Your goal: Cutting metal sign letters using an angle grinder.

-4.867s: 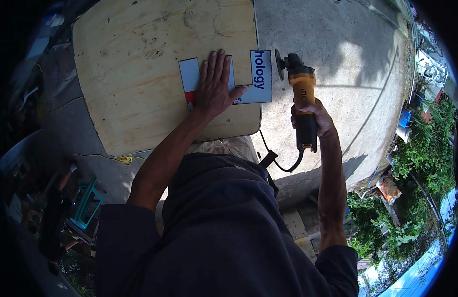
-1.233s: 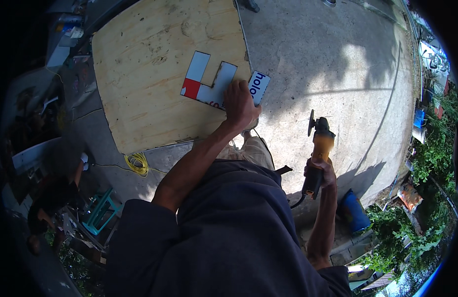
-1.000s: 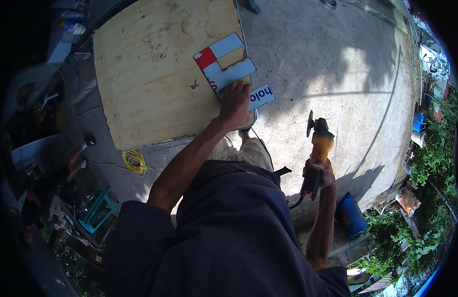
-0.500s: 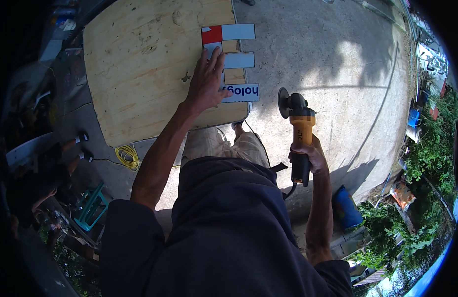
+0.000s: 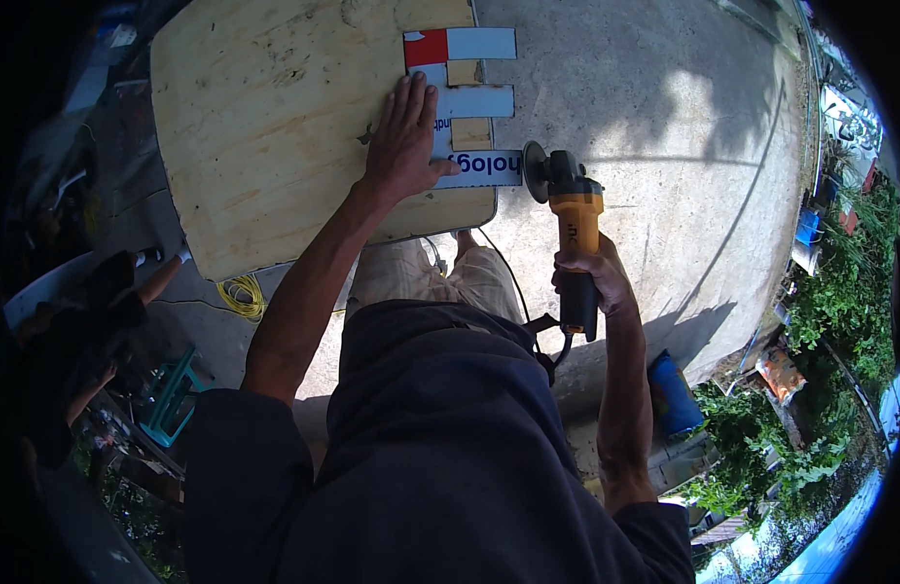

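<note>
My left hand (image 5: 403,141) lies flat with its fingers stretched, pressing on a flat E-shaped panel (image 5: 480,101) in white, red and blue. The panel rests on a plywood tabletop (image 5: 265,136), and its three arms jut past the right edge. In my right hand (image 5: 598,274) is a yellow and black angle grinder (image 5: 575,229), gripped round its body and held upright. The grinder's disc (image 5: 536,171) stands right at the end of the panel's nearest arm; whether they touch I cannot tell. A dark cord runs from the grinder's lower end.
Coiled yellow cable (image 5: 241,297) lies on the ground by the table's near left corner. A green plastic stool (image 5: 173,399) and another person (image 5: 80,350) are at the left. To the right, a blue container (image 5: 674,394) stands near plants (image 5: 859,273) along the concrete ground (image 5: 654,175).
My right hand has brought the grinder left and up, closing the gap to the panel's nearest arm. My left hand stays on the panel, its fingers slightly shifted. The whole view has moved a little.
</note>
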Demonstrator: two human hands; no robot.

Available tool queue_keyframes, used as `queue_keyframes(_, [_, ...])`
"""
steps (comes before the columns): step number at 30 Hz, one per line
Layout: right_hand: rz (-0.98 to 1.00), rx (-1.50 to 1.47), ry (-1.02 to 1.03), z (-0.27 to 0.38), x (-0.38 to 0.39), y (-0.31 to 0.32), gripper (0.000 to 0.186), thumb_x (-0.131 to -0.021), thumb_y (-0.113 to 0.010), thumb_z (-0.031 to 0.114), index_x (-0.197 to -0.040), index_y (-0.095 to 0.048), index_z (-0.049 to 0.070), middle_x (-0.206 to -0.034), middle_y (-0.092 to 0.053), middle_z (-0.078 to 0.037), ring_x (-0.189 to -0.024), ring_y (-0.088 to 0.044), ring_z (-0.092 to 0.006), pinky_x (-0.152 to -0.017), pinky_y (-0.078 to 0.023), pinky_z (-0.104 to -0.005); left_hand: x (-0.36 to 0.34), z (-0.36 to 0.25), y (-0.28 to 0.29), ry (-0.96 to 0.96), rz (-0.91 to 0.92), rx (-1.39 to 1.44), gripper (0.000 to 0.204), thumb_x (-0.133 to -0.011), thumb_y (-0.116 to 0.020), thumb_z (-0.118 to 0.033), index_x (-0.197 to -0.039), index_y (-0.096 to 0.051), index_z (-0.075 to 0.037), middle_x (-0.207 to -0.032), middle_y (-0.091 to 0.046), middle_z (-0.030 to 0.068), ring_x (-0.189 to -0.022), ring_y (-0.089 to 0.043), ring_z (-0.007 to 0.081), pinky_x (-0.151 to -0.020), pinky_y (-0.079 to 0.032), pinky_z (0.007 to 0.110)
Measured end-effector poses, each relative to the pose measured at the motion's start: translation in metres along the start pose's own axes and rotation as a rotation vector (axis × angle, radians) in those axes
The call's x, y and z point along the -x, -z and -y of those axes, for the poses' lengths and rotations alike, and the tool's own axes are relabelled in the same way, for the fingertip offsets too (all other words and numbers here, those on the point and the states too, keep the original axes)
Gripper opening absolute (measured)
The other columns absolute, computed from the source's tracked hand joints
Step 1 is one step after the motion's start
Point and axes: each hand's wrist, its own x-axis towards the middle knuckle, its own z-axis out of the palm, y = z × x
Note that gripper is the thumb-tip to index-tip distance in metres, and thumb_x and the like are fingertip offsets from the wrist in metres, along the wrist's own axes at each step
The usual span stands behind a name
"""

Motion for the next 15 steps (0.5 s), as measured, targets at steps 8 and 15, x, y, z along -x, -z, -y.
queue_keyframes(8, [-0.017, -0.012, -0.029, -0.007, 0.005, -0.008, 0.054, -0.072, -0.079, 0.015, -0.116, -0.055, -0.003, -0.082, -0.064, -0.009, -0.063, -0.070, -0.0204, -0.058, -0.061, -0.0325, -0.001, -0.002, -0.002, 0.014, 0.003, -0.009, 0.128, -0.067, -0.091, -0.054, -0.156, -0.026, 0.011, -0.167, -0.018, 0.0304, -0.157, -0.015, 0.0429, -0.128, -0.017, 0.052])
queue_keyframes(15, [-0.009, -0.048, -0.065, -0.026, 0.021, -0.007, 0.049, -0.071, -0.079, 0.015, -0.111, -0.057, -0.003, -0.079, -0.063, -0.008, -0.062, -0.070, -0.0203, -0.059, -0.061, -0.0332, -0.002, 0.000, -0.003, 0.009, 0.021, -0.015, 0.131, -0.067, -0.090, -0.056, -0.156, -0.024, 0.012, -0.167, -0.015, 0.0311, -0.158, -0.013, 0.0432, -0.128, -0.015, 0.052])
